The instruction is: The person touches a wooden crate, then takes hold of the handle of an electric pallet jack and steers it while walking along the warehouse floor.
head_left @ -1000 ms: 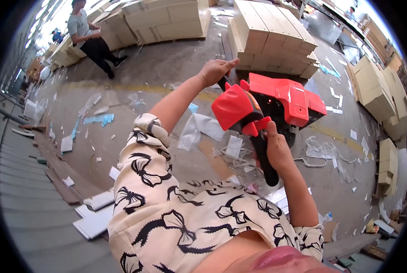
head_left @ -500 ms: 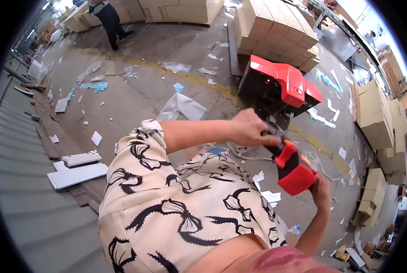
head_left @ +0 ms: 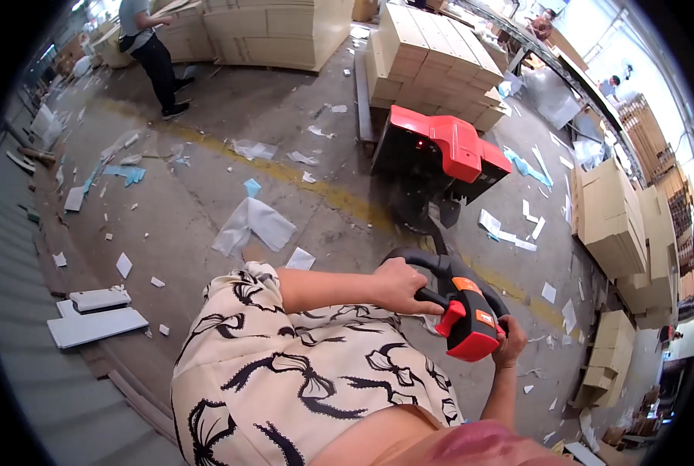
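one red pallet truck (head_left: pixel 440 159), with one black loop handle (head_left: pixel 448 299) carrying one red control head (head_left: pixel 471 334); two hands on it, left hand (head_left: pixel 400 286) and right hand (head_left: pixel 510 342). one loaded pallet of flat cartons (head_left: pixel 432 62) right behind the truck, one larger stack (head_left: pixel 273 31) further back, and at least four carton piles along the right side, the nearest (head_left: pixel 611 217). one other person (head_left: pixel 149 46) standing far left, one white foam sheet (head_left: pixel 252 225) on the floor, two white boards (head_left: pixel 95 314) at lower left; paper scraps too many to count.
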`<action>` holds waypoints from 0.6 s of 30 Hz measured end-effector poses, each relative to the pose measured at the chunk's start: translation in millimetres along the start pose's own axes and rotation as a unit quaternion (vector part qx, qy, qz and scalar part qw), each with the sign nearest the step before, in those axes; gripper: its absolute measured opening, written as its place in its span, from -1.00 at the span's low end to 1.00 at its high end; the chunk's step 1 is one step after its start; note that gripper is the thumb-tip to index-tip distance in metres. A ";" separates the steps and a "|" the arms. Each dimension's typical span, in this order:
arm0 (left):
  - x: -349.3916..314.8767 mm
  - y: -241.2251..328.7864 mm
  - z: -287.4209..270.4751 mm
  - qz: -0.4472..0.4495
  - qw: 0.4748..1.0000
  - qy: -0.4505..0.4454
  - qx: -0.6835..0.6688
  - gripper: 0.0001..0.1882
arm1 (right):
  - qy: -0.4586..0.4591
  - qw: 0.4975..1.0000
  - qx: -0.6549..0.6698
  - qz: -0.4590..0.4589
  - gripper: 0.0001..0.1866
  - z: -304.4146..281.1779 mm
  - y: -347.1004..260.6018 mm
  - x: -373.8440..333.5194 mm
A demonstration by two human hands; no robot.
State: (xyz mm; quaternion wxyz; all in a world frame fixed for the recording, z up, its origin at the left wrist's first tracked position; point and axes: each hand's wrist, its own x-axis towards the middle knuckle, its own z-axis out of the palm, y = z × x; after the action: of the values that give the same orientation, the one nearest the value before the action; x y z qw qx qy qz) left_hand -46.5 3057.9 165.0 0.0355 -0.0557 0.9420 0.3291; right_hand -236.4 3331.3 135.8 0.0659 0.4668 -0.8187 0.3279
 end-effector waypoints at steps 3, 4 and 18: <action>29.9 4.2 7.3 -0.008 0.999 0.032 -0.007 -0.31 | -0.002 1.000 -0.004 -0.007 -0.24 -4.2 31.7 25.7; 38.5 6.7 9.3 -0.013 0.999 0.032 -0.005 -0.31 | -0.007 1.000 -0.010 -0.014 -0.24 -5.9 43.0 33.6; 164.9 112.5 66.9 -0.071 0.972 0.221 0.038 -0.39 | -0.056 0.986 0.085 -0.132 -0.29 -78.9 203.3 129.5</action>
State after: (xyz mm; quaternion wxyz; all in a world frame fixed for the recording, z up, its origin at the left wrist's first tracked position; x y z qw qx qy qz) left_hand -222.4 3173.6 165.1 -0.1482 -0.1923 0.9319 0.2696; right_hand -488.2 3356.2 154.1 0.0228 0.5926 -0.7212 0.3579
